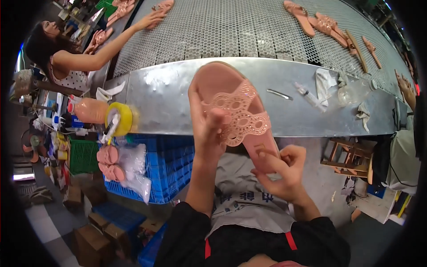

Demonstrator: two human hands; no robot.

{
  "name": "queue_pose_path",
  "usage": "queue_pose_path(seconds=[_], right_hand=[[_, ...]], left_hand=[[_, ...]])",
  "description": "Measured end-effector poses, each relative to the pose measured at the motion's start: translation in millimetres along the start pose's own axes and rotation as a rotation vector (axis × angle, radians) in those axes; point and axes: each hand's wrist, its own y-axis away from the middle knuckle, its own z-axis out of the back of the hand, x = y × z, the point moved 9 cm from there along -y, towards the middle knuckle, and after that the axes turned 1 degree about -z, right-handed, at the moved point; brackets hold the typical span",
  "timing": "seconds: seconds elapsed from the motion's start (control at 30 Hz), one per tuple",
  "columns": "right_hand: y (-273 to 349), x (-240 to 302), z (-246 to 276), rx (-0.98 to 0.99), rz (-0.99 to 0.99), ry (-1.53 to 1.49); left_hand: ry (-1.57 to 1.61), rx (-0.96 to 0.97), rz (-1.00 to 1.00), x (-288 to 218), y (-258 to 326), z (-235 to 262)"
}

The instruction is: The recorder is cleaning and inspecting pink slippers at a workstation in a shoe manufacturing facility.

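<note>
1. Above the near edge of a steel ledge (155, 113), a person holds up a single pink sandal (240, 116), its insole turned toward the wearer of the camera.
2. The sandal's long axis runs on a slant: the rounded toe points far and a little left, the heel near and right. Two scalloped, studded straps span its middle.
3. At the sandal's left side, the left hand (207, 133) is closed around the edge, thumb over the straps and fingers along the side toward the toe. The forefoot extends to the far side of this hand.
4. At the near end, the right hand (284, 175) pinches the heel, thumb on the insole and fingers curled beside and under it; the sandal extends far and left from this grip.
5. On the ledge to the right lie tweezers (279, 94), a syringe (310, 97) and a clear bottle (355, 94); to the left stands a yellow roll (120, 119).
6. Near left, a blue crate (173, 167) bears more pink sandals beside clear plastic bags (135, 167).
7. Far left, a co-worker's hand (151, 21) reaches over a metal mesh (231, 35).
</note>
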Motion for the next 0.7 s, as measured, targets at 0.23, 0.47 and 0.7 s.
queue_pose_path(seconds=[0.23, 0.47, 0.7], right_hand=[[47.0, -10.9, -10.1, -0.052, 0.071, 0.157], [56.9, -13.5, -3.8, -0.063, 0.179, 0.13], [69.8, -19.0, -13.6, -0.051, 0.183, 0.076]], left_hand=[[-0.028, 0.044, 0.175, 48.0, 18.5, 11.8], [0.042, -0.001, 0.28, 66.3, 38.2, 13.6], [-0.017, -0.038, 0.29, 57.7, 40.0, 5.7]])
